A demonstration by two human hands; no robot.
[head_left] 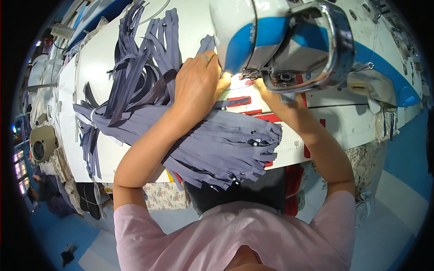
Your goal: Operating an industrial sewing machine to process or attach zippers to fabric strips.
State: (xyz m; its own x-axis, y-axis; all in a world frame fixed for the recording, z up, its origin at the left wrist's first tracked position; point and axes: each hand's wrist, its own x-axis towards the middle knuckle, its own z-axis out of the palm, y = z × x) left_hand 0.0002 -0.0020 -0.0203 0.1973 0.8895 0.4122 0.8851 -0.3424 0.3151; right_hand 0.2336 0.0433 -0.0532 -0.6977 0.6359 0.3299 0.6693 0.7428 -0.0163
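Note:
A white and blue sewing machine stands over the table, its needle area lit. Beside the needle, my left hand is closed, with a ring on one finger. A grey zipper runs out from beyond its fingers. On the other side of the needle is my right hand, its fingertips largely hidden by the machine head. Under my left forearm lies a bundle of grey zippers, tied with white string at its left end. More loose zippers are heaped to the far left.
Red tape strips mark the white table near the needle. A shiny metal frame juts out at the machine's front. At the left edge stands a beige round-fronted device. Another person is at the far left.

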